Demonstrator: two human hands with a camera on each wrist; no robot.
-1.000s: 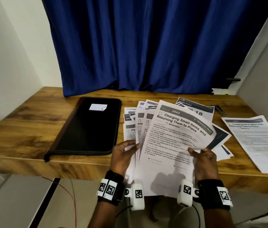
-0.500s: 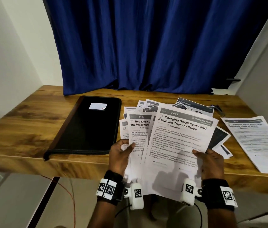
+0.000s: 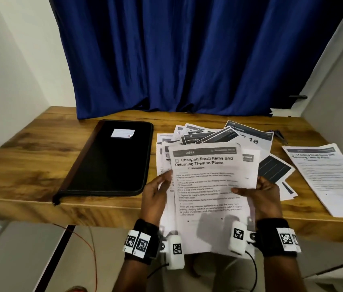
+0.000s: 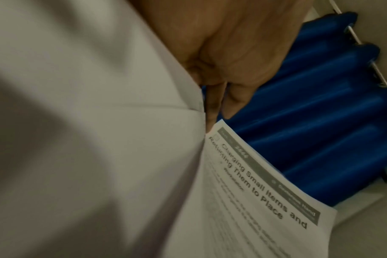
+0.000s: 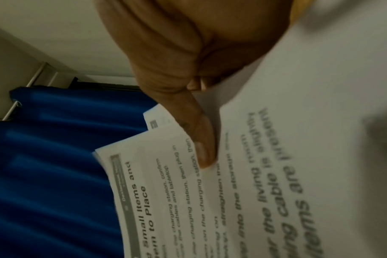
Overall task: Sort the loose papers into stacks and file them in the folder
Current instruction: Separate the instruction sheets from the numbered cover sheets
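Observation:
Both hands hold a bundle of printed sheets (image 3: 206,186) raised over the table's front edge, the top one headed "Charging Small Items and Returning Them to Place" (image 4: 254,188) (image 5: 166,192). My left hand (image 3: 156,192) grips the bundle's left edge, fingers behind it. My right hand (image 3: 259,194) pinches the right edge, thumb lying across the front. More loose papers (image 3: 248,135) lie fanned on the table behind the bundle. A closed black zip folder (image 3: 107,163) lies flat to the left. One separate sheet (image 3: 331,178) rests at the right.
The wooden table (image 3: 29,157) stands against a blue curtain (image 3: 177,55), with white walls on both sides. A small white label (image 3: 122,133) sits on the folder. A small dark metal object (image 3: 280,137) lies at the back right. A red cable (image 3: 88,249) hangs below.
The fanned sheets in my hands have been squared together behind the top sheet, which turned from tilted to nearly straight. My hands moved closer to each other along its edges.

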